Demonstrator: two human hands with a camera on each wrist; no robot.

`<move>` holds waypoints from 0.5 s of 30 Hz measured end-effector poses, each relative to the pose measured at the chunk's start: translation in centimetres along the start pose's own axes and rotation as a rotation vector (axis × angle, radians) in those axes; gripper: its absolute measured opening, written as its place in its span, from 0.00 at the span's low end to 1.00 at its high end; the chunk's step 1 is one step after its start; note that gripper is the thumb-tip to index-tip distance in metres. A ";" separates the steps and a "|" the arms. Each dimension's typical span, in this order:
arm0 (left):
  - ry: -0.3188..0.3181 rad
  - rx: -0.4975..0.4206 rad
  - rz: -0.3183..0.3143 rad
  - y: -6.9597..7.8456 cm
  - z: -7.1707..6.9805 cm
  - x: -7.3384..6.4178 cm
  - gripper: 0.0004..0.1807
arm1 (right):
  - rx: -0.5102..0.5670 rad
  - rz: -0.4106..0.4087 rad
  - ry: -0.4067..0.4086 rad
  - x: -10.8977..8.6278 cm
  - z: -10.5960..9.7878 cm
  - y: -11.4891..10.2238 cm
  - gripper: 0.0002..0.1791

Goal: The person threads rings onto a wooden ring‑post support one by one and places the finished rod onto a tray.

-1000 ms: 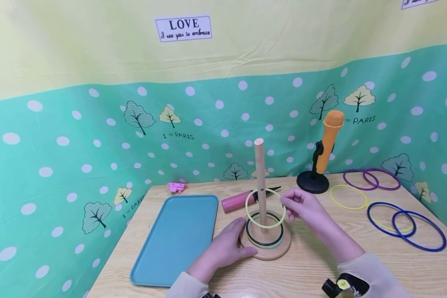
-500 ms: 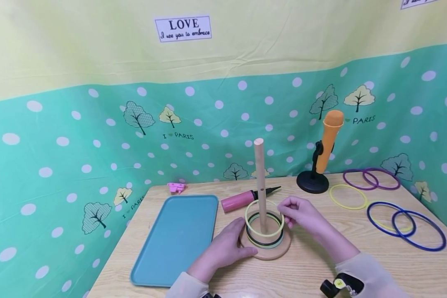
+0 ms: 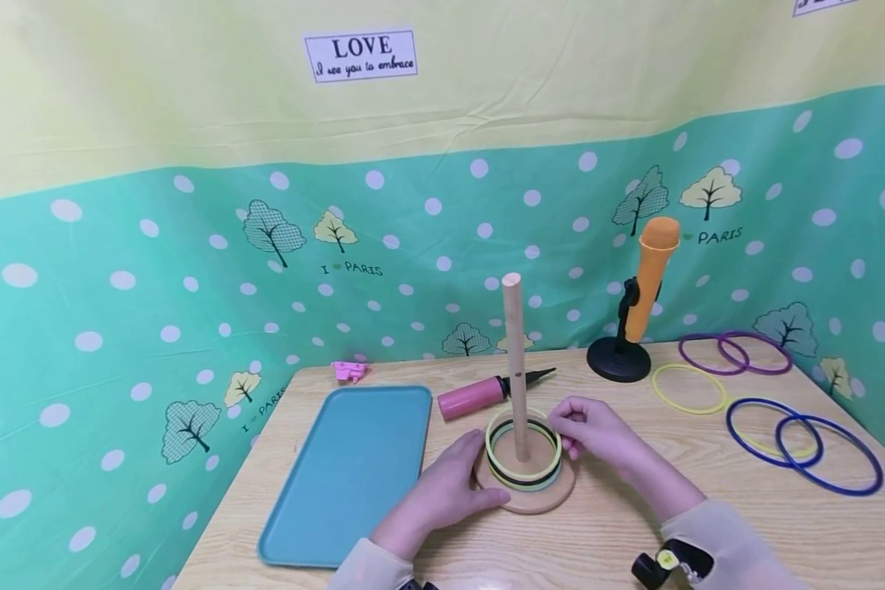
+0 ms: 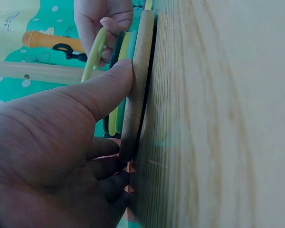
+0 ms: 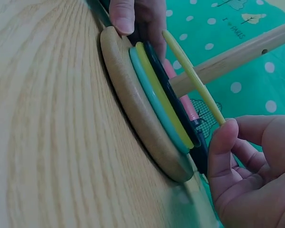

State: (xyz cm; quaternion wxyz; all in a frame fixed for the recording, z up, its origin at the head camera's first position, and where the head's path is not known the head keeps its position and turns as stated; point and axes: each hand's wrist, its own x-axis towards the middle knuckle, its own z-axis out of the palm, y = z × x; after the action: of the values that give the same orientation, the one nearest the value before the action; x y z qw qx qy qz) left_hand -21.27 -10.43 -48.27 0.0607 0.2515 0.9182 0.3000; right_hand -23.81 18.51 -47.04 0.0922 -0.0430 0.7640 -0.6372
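Observation:
A wooden ring-toss stand with an upright post stands on the table. My left hand grips the edge of its round base, thumb on the near side. Stacked on the base around the post are a teal ring, a yellow ring and a black ring. Between thumb and fingers, my right hand pinches a pale yellow ring. That ring encircles the post and sits tilted just above the black ring, apart from it on the right-hand side.
Left of the stand lies a blue tray. Behind it are a pink hand pump and a small pink toy. An orange microphone stands at the back right. Purple, yellow and blue rings lie on the right.
The pale yellow ring has come down along the post toward the stacked rings, and my right hand has lowered with it. My left hand has kept its place on the base.

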 end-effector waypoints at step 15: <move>-0.008 0.012 -0.007 -0.1 0.0 0.1 0.57 | -0.034 0.027 0.008 0.1 0.2 0.7 0.10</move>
State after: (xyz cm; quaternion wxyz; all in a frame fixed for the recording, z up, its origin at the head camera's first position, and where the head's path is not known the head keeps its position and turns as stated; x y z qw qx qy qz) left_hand -21.37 -10.42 -48.34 0.0639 0.2496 0.9206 0.2935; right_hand -23.84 18.45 -47.81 0.0969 -0.0319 0.7756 -0.6230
